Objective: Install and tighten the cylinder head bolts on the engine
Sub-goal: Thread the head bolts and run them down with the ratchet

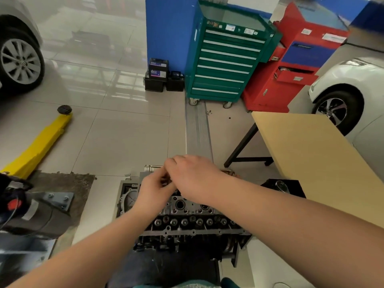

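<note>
Both hands meet above the engine [187, 221]; left hand [153, 194] and right hand [191, 175] fingers curl together, their hold unclear

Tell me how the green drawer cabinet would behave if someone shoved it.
The green drawer cabinet stands on small casters, so it would probably roll on the glossy tiled floor. Tall with many drawers, it is likely heavy, and a high shove might tip it.

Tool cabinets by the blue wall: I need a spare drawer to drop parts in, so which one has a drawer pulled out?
The red cabinet, right of the green cabinet. One red drawer sticks out; the green drawers all sit flush.
</note>
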`<state>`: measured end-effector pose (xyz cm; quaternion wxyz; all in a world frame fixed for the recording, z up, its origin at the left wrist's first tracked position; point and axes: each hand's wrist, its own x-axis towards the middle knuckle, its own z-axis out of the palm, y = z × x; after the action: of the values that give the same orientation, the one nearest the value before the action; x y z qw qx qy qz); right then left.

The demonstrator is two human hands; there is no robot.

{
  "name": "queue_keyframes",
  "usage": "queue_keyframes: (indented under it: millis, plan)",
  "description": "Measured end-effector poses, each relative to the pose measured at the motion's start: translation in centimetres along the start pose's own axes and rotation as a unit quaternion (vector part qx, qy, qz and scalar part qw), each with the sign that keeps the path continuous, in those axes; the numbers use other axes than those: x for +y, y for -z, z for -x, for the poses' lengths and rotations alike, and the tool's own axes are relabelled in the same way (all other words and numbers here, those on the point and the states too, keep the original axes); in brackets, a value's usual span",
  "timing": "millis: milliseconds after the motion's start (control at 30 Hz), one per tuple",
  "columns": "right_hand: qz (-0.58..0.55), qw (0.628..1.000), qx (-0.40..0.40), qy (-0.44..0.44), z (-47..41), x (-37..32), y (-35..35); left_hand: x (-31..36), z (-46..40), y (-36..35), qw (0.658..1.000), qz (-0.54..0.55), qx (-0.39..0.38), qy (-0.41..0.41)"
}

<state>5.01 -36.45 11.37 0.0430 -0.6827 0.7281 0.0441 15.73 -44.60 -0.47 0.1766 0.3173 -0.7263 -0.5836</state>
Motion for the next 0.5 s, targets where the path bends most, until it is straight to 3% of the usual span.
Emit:
queue_keyframes:
  millis: [233,367,500]
  plan:
    - [-0.018,0.996,0.062,-0.059,0.1,-0.5,-1.5,-1.3,1.1,-1.9,0.987,-0.075,0.128,-0.068]
    - [-0.061,0.993,0.063,-0.073,0.3,-0.1,-2.0,-1.4,-0.6,-0.5,0.983,-0.145,0.046,-0.098]
    - [-0.049,0.998,0.030,0.026,-0.3,1.5,-0.3,-1.0,-2.8,2.2,0.972,-0.184,-0.080,-0.119]
